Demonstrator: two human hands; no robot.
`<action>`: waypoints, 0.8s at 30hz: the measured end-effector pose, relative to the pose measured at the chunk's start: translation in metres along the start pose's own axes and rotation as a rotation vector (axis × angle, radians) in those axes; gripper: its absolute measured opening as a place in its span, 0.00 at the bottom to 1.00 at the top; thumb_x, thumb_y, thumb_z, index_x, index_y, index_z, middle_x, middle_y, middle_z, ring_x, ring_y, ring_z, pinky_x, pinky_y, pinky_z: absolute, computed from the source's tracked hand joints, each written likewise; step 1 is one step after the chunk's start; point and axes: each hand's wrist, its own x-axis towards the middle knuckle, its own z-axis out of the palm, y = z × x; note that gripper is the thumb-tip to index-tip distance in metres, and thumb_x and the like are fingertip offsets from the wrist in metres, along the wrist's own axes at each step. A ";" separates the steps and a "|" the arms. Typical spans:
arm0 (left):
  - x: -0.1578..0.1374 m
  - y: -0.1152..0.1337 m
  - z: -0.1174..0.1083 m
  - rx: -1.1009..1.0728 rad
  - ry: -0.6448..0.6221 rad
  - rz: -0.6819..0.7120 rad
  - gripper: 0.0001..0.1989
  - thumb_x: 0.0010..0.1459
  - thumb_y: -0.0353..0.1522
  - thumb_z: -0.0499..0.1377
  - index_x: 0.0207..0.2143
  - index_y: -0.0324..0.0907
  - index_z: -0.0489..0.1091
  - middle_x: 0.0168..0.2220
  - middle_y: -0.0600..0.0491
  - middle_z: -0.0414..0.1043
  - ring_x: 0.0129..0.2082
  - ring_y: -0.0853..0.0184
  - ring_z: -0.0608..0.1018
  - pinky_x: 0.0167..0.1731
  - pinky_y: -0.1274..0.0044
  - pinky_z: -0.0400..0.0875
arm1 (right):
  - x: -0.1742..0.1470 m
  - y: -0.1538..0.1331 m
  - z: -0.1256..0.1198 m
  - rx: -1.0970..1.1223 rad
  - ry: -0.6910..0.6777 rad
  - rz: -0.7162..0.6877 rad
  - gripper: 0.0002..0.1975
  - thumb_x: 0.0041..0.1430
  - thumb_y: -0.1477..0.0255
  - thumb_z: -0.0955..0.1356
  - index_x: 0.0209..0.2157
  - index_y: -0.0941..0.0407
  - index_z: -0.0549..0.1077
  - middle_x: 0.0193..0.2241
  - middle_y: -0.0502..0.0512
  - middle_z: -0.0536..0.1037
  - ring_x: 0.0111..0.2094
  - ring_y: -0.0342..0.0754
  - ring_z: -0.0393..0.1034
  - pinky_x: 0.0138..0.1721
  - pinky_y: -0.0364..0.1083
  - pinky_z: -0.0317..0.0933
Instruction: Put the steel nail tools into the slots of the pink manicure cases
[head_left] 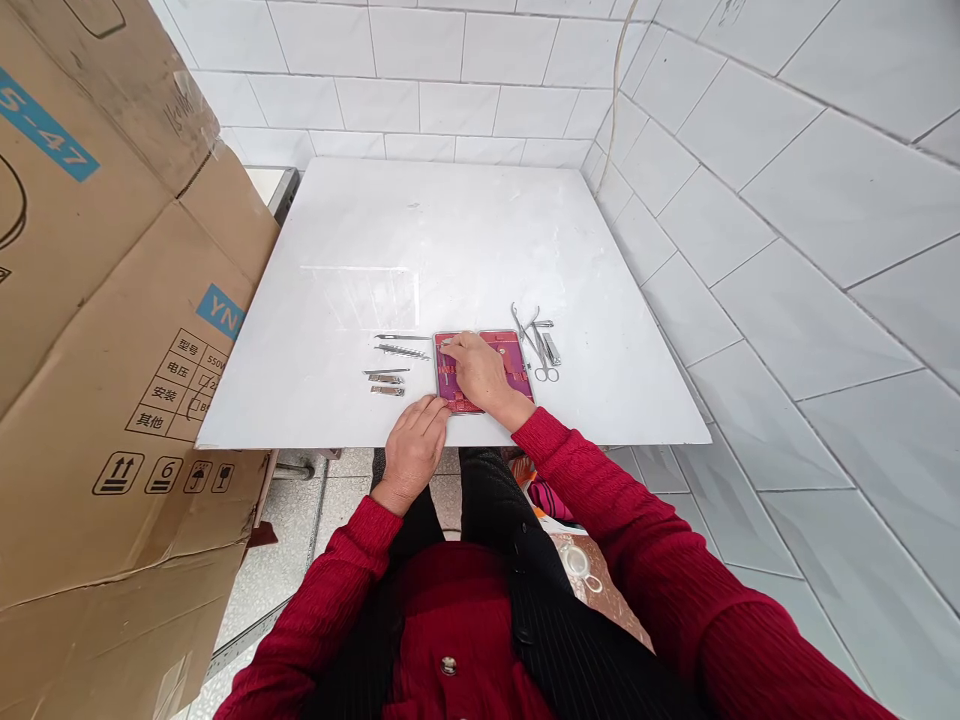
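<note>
A red and purple manicure case (517,352) lies unfolded near the table's front edge. My left hand (414,440) is at its lower left corner, fingers curled together and holding the rim. Above the left half, my right hand (480,372) has its fingers pinched near the upper left; whatever they hold is hidden. Left of the case lie a thin metal tool (403,337), tweezers with a serrated look (403,352), a short thin tool (387,371) and nail clippers (387,391). On the right are cuticle nippers (525,325), small scissors (543,362) and another nail clipper (551,350).
The white table (465,240) meets tiled walls (420,105) behind and at the right. Large cardboard boxes (105,330) stand against the left side. Below the front edge are my legs and a brown surface with a white round item (576,562).
</note>
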 end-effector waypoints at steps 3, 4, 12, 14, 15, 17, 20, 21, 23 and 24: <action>0.000 0.001 0.000 0.011 -0.002 0.001 0.15 0.69 0.25 0.51 0.53 0.41 0.73 0.55 0.46 0.77 0.60 0.58 0.76 0.59 0.62 0.72 | -0.001 -0.002 -0.001 -0.020 -0.011 -0.010 0.24 0.65 0.85 0.59 0.53 0.56 0.78 0.52 0.60 0.76 0.54 0.52 0.66 0.44 0.46 0.62; 0.000 0.001 -0.001 0.015 -0.003 0.001 0.15 0.70 0.25 0.51 0.53 0.41 0.72 0.55 0.46 0.77 0.59 0.58 0.76 0.59 0.62 0.72 | -0.002 -0.002 -0.001 -0.025 -0.012 -0.013 0.24 0.65 0.85 0.59 0.53 0.56 0.78 0.53 0.60 0.75 0.54 0.52 0.66 0.44 0.46 0.62; -0.001 0.001 -0.002 -0.012 -0.034 -0.015 0.16 0.70 0.26 0.50 0.55 0.42 0.71 0.56 0.46 0.76 0.61 0.58 0.75 0.59 0.61 0.72 | 0.001 -0.001 -0.001 -0.045 -0.019 -0.015 0.24 0.66 0.84 0.58 0.53 0.56 0.78 0.53 0.60 0.76 0.54 0.52 0.67 0.43 0.46 0.62; -0.002 0.001 -0.002 -0.007 -0.029 -0.015 0.16 0.70 0.26 0.50 0.55 0.42 0.71 0.55 0.46 0.77 0.60 0.58 0.75 0.59 0.61 0.72 | 0.004 -0.003 -0.004 -0.049 -0.031 0.000 0.23 0.68 0.82 0.58 0.52 0.56 0.79 0.52 0.60 0.77 0.52 0.52 0.69 0.43 0.46 0.62; -0.002 0.002 -0.002 -0.003 -0.025 -0.016 0.16 0.70 0.26 0.50 0.55 0.42 0.71 0.55 0.46 0.77 0.60 0.58 0.75 0.59 0.61 0.72 | 0.006 -0.005 -0.007 -0.052 -0.037 0.007 0.22 0.68 0.81 0.58 0.51 0.56 0.79 0.51 0.60 0.77 0.52 0.52 0.69 0.42 0.46 0.62; -0.002 0.002 -0.002 0.001 -0.022 -0.019 0.16 0.70 0.26 0.50 0.55 0.42 0.71 0.55 0.46 0.77 0.60 0.58 0.75 0.59 0.62 0.72 | 0.011 -0.010 -0.011 -0.058 -0.049 0.005 0.20 0.69 0.80 0.58 0.49 0.57 0.80 0.51 0.60 0.77 0.51 0.52 0.70 0.42 0.47 0.62; -0.002 0.002 -0.002 0.002 -0.024 -0.016 0.16 0.70 0.26 0.50 0.55 0.42 0.71 0.55 0.46 0.77 0.60 0.59 0.75 0.59 0.62 0.73 | 0.018 -0.022 -0.015 -0.062 -0.078 -0.034 0.18 0.69 0.78 0.59 0.46 0.57 0.80 0.49 0.60 0.78 0.49 0.52 0.71 0.42 0.47 0.61; -0.002 0.002 -0.002 0.005 -0.022 -0.013 0.16 0.70 0.25 0.50 0.55 0.41 0.71 0.55 0.46 0.77 0.60 0.58 0.75 0.59 0.61 0.73 | 0.020 -0.027 -0.016 -0.064 -0.094 -0.050 0.17 0.69 0.78 0.60 0.45 0.57 0.81 0.48 0.59 0.78 0.48 0.52 0.71 0.42 0.46 0.61; -0.002 0.002 -0.001 0.013 -0.010 -0.005 0.16 0.69 0.25 0.50 0.54 0.41 0.72 0.54 0.46 0.77 0.59 0.58 0.76 0.58 0.62 0.73 | 0.026 -0.036 -0.016 -0.077 -0.128 -0.075 0.16 0.69 0.76 0.61 0.44 0.57 0.81 0.47 0.59 0.79 0.47 0.52 0.71 0.41 0.46 0.60; -0.002 0.002 -0.001 0.016 -0.004 -0.003 0.16 0.69 0.25 0.50 0.54 0.40 0.72 0.54 0.46 0.77 0.59 0.58 0.76 0.58 0.62 0.74 | 0.030 -0.040 -0.015 -0.088 -0.144 -0.086 0.15 0.69 0.76 0.61 0.43 0.56 0.81 0.47 0.58 0.79 0.46 0.52 0.72 0.40 0.46 0.60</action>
